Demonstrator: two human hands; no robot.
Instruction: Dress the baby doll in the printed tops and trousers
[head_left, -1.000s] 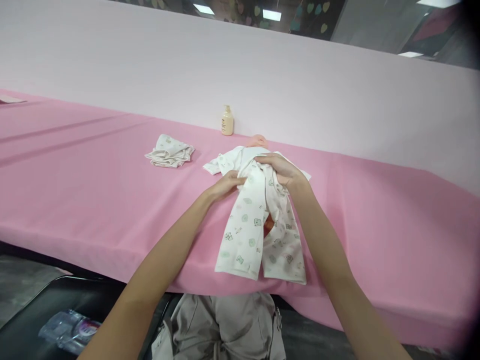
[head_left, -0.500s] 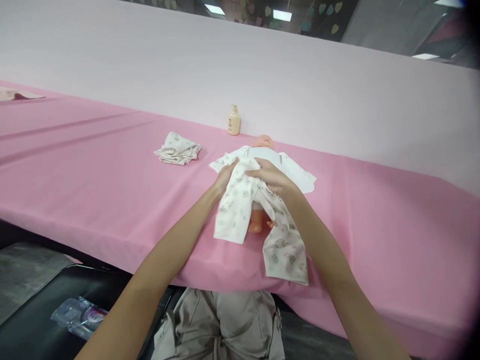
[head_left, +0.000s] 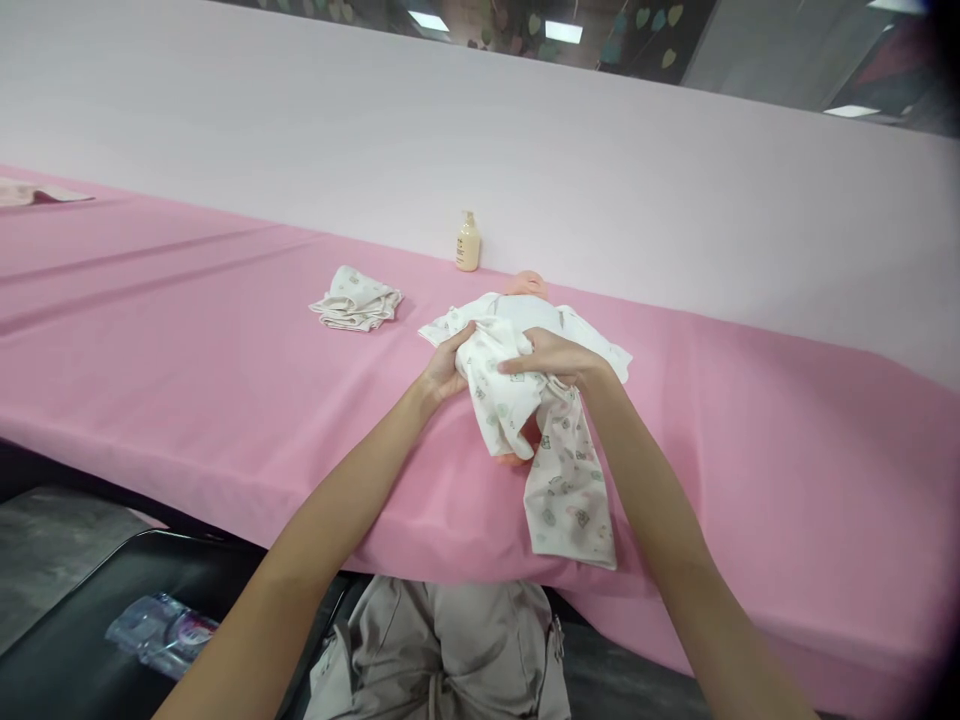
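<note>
A pair of white printed baby pants [head_left: 571, 490] is held in both hands over the lower body of a baby doll [head_left: 527, 284]. My left hand [head_left: 448, 366] grips the bunched fabric at its left side. My right hand [head_left: 553, 358] is closed on the waist area, its fingers pointing left across the cloth. One pant leg is gathered up between the hands; the other hangs down toward the table's front edge. The doll lies on its back in a white top [head_left: 596, 345] with spread sleeves. Its feet show only partly below the gathered cloth.
A pink sheet [head_left: 225, 380] covers the long table. A folded printed cloth [head_left: 357, 298] lies left of the doll, and a cream pump bottle [head_left: 468, 243] stands by the wall. Below left, a clear plastic bottle [head_left: 161, 632] rests on a black chair [head_left: 67, 655].
The left pant leg, hanging long before, is now gathered up and bunched between my hands. My right hand has shifted slightly right and down. The other pant leg hangs much as before.
</note>
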